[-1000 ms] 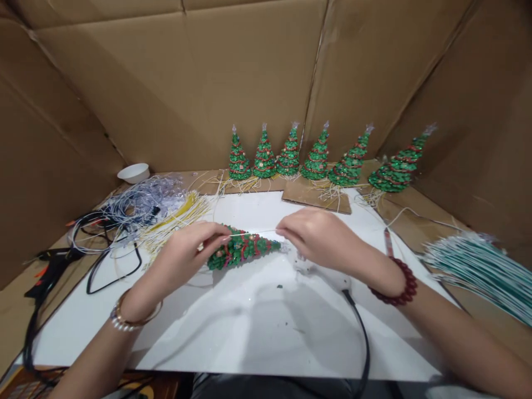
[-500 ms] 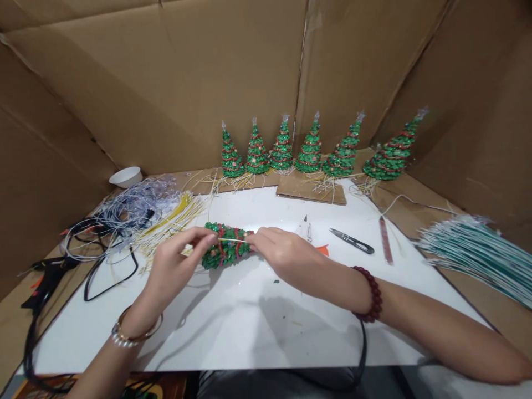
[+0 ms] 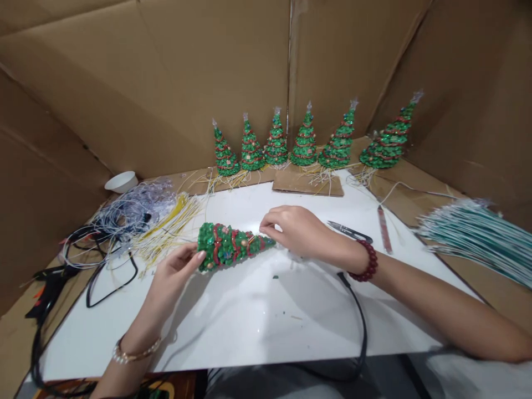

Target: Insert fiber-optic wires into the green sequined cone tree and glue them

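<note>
A small decorated Christmas tree [image 3: 226,246] lies on its side on the white table, its tip to the right. My left hand [image 3: 178,271] grips its wide base, thumb on the near side and fingers behind, partly hidden. My right hand [image 3: 291,230] is above the tip with thumb and index finger pinched. A short pale strand [image 3: 251,239] on the tree points toward those fingertips; whether they hold it is unclear. Black thread snips [image 3: 351,231] lie beyond my right wrist, partly covered, beside a red stick-like tool [image 3: 384,230].
Several finished trees [image 3: 305,138] stand along the cardboard wall, wires trailing from their bases. Left are tangled clear wires [image 3: 124,216], yellow-white wires [image 3: 170,221], a white bowl [image 3: 121,182] and a black glue gun [image 3: 52,288]. Green-white wires [image 3: 477,238] lie right. A black cable [image 3: 361,316] hangs over the front edge.
My left hand has moved from the strand to the tree's base. My right hand has shifted right and up, uncovering the tree's tip. The strand is no longer stretched between both hands.
</note>
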A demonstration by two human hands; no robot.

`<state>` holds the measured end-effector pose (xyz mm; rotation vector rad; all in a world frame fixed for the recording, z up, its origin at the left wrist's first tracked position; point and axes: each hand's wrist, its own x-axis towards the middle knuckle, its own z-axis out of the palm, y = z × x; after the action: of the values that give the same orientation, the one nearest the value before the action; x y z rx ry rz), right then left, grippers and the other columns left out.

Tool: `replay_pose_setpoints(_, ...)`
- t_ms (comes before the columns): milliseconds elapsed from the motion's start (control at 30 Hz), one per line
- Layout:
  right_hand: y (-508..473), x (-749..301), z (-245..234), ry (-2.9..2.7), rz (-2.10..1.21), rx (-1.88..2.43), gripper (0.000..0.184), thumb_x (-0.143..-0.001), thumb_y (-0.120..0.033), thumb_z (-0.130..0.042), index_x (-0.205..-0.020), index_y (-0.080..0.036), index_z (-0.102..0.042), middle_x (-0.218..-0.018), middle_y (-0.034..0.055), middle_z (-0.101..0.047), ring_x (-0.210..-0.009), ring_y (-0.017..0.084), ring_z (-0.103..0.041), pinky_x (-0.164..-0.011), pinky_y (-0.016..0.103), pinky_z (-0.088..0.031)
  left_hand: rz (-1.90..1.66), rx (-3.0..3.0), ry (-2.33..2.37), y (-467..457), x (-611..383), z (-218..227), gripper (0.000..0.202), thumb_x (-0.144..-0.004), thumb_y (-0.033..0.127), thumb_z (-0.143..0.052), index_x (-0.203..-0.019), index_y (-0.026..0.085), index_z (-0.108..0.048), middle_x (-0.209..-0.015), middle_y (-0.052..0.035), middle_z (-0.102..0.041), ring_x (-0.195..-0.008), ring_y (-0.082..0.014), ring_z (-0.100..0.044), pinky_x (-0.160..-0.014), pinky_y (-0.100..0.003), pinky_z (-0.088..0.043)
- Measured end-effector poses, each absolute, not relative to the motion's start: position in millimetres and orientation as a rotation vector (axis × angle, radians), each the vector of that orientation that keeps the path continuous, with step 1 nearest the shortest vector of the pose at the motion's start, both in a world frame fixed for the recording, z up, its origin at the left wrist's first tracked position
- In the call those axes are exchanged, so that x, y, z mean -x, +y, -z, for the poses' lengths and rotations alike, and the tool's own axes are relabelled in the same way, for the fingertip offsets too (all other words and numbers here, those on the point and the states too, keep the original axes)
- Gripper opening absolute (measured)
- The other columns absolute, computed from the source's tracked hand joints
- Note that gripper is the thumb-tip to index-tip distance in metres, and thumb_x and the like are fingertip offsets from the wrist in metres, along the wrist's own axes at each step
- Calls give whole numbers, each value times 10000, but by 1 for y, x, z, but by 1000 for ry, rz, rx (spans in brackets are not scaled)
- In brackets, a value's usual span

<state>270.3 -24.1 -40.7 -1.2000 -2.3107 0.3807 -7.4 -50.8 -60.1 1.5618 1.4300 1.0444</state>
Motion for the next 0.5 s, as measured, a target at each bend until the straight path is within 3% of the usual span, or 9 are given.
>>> replay_pose_setpoints(333, -22, -270, 46, -2386, -329, 1128, 149, -885, -186, -566, -839, -173, -707, -846, 29, -684, -790, 148, -608, -667, 258, -384, -966, -1770, 1615, -85, 23, 80, 151, -760, 314, -678, -856, 199, -667, -791, -25, -644, -777, -191, -587, -735, -294, -472)
replay_pose_setpoints(500, -25, -270, 43, -2376, -335, 1170, 138, -885, -201, -576, -847, -176, -707, -864, 26, -679, -796, 146, -601, -667, 258, -368, -903, -1911, 1711, -93, 30, 88, 139, -759, 314, -681, -849, 208, -669, -858, -27, -673, -817, -192, -605, -749, -280, -473)
